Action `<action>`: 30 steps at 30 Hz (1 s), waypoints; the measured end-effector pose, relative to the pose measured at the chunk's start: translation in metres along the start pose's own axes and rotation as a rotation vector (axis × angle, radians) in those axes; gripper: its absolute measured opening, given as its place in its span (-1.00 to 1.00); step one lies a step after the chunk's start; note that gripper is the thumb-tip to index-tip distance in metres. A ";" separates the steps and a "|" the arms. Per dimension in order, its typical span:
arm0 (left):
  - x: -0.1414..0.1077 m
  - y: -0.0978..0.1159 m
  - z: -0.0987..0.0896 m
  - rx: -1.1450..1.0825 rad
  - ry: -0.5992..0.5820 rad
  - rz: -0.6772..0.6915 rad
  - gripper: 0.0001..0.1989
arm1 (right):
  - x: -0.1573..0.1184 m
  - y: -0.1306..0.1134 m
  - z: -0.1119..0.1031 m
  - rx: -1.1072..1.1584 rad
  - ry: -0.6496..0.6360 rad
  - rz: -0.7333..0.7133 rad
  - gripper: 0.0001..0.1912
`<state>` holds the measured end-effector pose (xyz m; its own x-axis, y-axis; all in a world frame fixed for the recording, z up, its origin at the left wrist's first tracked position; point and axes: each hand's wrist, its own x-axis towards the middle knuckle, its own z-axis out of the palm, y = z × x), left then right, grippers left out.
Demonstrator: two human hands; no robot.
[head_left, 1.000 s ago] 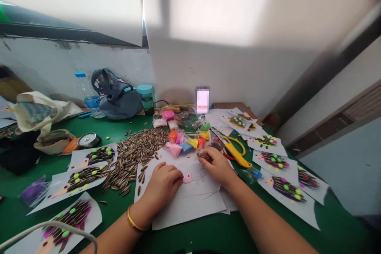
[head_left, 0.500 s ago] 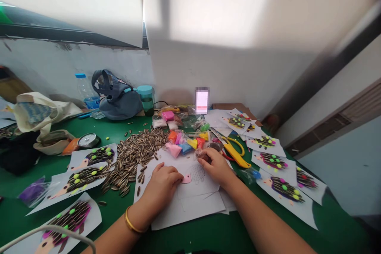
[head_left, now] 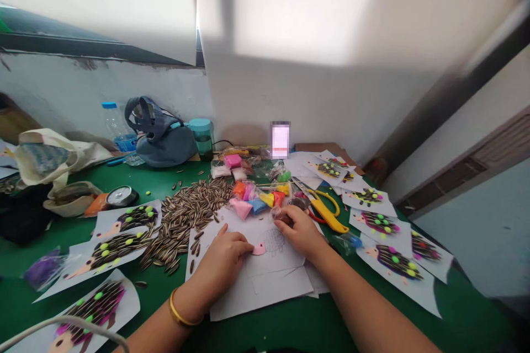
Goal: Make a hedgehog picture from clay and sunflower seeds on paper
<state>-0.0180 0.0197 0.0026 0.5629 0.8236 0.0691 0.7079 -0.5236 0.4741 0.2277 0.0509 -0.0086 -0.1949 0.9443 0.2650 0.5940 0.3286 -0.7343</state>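
My left hand (head_left: 223,259) rests on a white sheet of paper (head_left: 265,284), its thumb apart and a fingertip at the edge of a pink clay hedgehog face (head_left: 259,248) with a small dark eye. Right of the face, a dotted hedgehog body (head_left: 274,241) is drawn on the paper. My right hand (head_left: 301,231) lies just right of the drawing, fingers closed around a small clear bag of brown clay (head_left: 287,220). Part of the bag is hidden under the fingers. Behind the hands are bags of coloured clay (head_left: 260,207).
A heap of sunflower seeds (head_left: 194,204) spreads left of the paper. Yellow-handled scissors (head_left: 327,215) lie behind my right hand. Finished hedgehog pictures (head_left: 397,265) line both sides of the green table (head_left: 165,309). A blue bag (head_left: 165,140) and a lidded cup (head_left: 201,138) stand by the wall.
Both hands stay almost in place. My left fingertip has shifted very slightly at the pink face; the view itself has moved a little.
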 end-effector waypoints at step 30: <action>-0.001 -0.002 0.000 0.066 0.037 0.099 -0.53 | 0.000 -0.003 -0.002 -0.013 -0.003 -0.007 -0.95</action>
<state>-0.0200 0.0201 0.0018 0.6167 0.7737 0.1454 0.6768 -0.6154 0.4042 0.2273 0.0504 -0.0056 -0.2019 0.9419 0.2684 0.6027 0.3355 -0.7240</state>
